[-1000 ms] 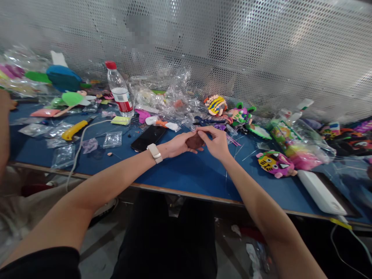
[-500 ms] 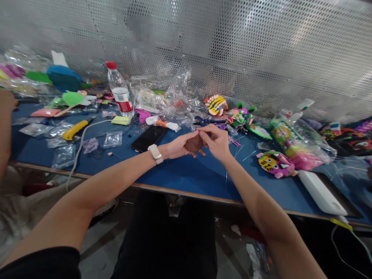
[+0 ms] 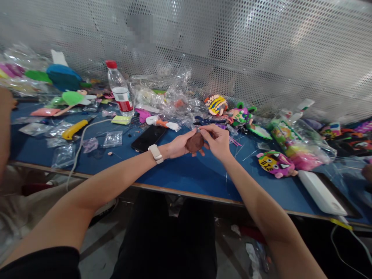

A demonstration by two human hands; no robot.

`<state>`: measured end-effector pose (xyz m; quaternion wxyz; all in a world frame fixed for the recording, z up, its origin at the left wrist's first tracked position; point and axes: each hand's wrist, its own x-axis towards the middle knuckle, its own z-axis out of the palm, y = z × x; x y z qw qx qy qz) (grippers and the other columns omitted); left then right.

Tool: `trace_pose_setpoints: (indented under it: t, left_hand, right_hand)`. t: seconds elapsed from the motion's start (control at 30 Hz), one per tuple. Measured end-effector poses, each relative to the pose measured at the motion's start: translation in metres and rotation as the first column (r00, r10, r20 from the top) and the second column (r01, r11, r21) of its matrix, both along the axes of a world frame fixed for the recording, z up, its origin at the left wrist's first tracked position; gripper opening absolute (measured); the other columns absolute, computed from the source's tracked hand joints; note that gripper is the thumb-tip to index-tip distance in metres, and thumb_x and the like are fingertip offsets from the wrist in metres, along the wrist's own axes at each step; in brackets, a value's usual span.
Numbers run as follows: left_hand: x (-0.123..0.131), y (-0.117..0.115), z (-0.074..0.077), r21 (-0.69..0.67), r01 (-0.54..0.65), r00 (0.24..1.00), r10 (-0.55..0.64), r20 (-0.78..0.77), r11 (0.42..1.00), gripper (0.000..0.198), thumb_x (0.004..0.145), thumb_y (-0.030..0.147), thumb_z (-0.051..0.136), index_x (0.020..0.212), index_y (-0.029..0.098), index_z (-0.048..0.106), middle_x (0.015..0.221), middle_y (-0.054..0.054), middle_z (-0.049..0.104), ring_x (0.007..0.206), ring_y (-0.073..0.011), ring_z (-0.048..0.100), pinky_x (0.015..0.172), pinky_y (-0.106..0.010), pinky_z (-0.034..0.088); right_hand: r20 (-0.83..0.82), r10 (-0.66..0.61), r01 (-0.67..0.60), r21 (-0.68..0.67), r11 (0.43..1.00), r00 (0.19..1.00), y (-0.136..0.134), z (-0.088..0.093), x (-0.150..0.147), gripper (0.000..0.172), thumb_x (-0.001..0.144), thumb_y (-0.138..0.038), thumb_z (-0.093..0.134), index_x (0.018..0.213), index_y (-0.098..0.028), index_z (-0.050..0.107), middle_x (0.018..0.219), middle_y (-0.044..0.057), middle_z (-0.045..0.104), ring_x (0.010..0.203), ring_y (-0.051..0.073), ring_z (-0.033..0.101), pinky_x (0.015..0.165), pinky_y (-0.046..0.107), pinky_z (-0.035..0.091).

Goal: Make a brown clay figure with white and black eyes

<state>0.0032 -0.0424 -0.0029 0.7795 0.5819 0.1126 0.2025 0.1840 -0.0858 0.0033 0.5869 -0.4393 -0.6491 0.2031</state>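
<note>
Over the blue tabletop (image 3: 180, 178), left hand (image 3: 177, 146) is cupping a brown disc (image 3: 194, 143); right hand (image 3: 219, 142) is pinching its edge. Shaping is seemingly proceeding, next needing even pressure.

Blue table (image 3: 186, 176) bearing a black phone (image 3: 149, 138), yellow knife (image 3: 74, 130), upright bottle (image 3: 122, 97)

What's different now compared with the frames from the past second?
The brown piece has tilted so more of its round face shows, and the right hand has shifted slightly right along its edge. Nothing was let go: the left hand still holds the piece. The phone and bottle stayed put.
</note>
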Motion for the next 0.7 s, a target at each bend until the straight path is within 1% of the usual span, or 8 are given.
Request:
trace_pose_setpoints:
  t: [0.17,0.27,0.37,0.4,0.47,0.57,0.63,0.7]
  left_hand:
    - [-0.0012,0.001,0.0019,0.024,-0.034,0.999,0.035,-0.03,0.999,0.053,0.109,0.061,0.033,0.113,0.019,0.066,0.115,-0.015,0.074,0.089,-0.0197,0.073,0.064,-0.028,0.051]
    - [-0.0004,0.0013,0.0019,0.072,-0.055,0.998,0.057,-0.032,0.996,0.06,0.109,0.064,0.026,0.112,0.02,0.066,0.111,-0.015,0.075,0.094,-0.0238,0.074,0.069,-0.032,0.055]
    - [0.0006,0.002,0.0003,0.205,-0.187,0.982,0.191,0.002,0.961,0.061,0.108,0.066,0.031,0.095,0.017,0.065,0.096,-0.013,0.075,0.095,-0.0241,0.074,0.08,-0.036,0.059]
    - [0.0007,0.0024,-0.0002,0.289,-0.247,0.967,0.252,0.017,0.925,0.06,0.107,0.066,0.035,0.088,0.017,0.064,0.091,-0.012,0.073,0.092,-0.0226,0.073,0.083,-0.036,0.059]
    - [0.0003,0.0036,-0.001,0.485,-0.325,0.936,0.35,0.042,0.812,0.059,0.107,0.065,0.039,0.081,0.017,0.062,0.083,-0.008,0.071,0.085,-0.0188,0.069,0.085,-0.035,0.057]
    - [-0.0008,0.0056,-0.001,0.692,-0.338,0.902,0.43,0.044,0.638,0.057,0.109,0.061,0.036,0.082,0.017,0.063,0.082,-0.005,0.07,0.077,-0.0159,0.064,0.083,-0.033,0.054]
    - [-0.0014,0.006,-0.0001,0.741,-0.334,0.882,0.471,0.028,0.582,0.056,0.109,0.058,0.034,0.082,0.018,0.061,0.081,-0.005,0.069,0.076,-0.0157,0.062,0.079,-0.032,0.052]
    - [-0.002,0.0052,0.0012,0.743,-0.349,0.868,0.496,0.028,0.57,0.054,0.109,0.057,0.034,0.079,0.018,0.058,0.078,-0.004,0.067,0.073,-0.0152,0.06,0.075,-0.031,0.05]
  right_hand:
    - [0.006,-0.02,0.02,-0.018,1.0,1.0,0.0018,-0.0034,0.001,0.026,0.094,-0.051,0.073,0.104,-0.029,0.083,0.09,0.004,0.073,0.058,0.014,0.06,0.048,0.03,0.049]
    - [0.025,-0.066,0.065,0.029,0.997,0.998,0.0028,-0.0028,0.0017,0.023,0.095,-0.047,0.072,0.102,-0.028,0.083,0.092,0.004,0.075,0.074,0.019,0.069,0.064,0.034,0.058]
    - [0.019,-0.118,0.116,0.088,0.989,0.993,0.0035,-0.0005,0.0034,0.019,0.095,-0.042,0.072,0.1,-0.027,0.082,0.094,0.004,0.078,0.086,0.022,0.072,0.08,0.039,0.061]
    - [0.023,-0.135,0.131,0.105,0.986,0.991,0.0036,0.0004,0.004,0.018,0.095,-0.041,0.072,0.1,-0.026,0.082,0.094,0.004,0.079,0.087,0.022,0.073,0.082,0.04,0.061]
    - [0.045,-0.163,0.157,0.126,0.98,0.986,0.0036,0.0018,0.0051,0.018,0.095,-0.04,0.072,0.099,-0.026,0.082,0.093,0.005,0.079,0.087,0.022,0.074,0.084,0.041,0.061]
    - [0.08,-0.177,0.166,0.125,0.978,0.981,0.0034,0.0029,0.006,0.019,0.096,-0.04,0.071,0.099,-0.025,0.082,0.095,0.005,0.08,0.087,0.023,0.075,0.085,0.041,0.061]
    - [0.088,-0.172,0.161,0.123,0.979,0.981,0.0034,0.0029,0.006,0.019,0.096,-0.041,0.07,0.099,-0.025,0.082,0.096,0.005,0.081,0.088,0.023,0.075,0.085,0.041,0.061]
    - [0.089,-0.168,0.158,0.118,0.98,0.982,0.0034,0.0026,0.0056,0.019,0.096,-0.041,0.07,0.099,-0.026,0.081,0.096,0.005,0.081,0.088,0.023,0.075,0.084,0.041,0.062]
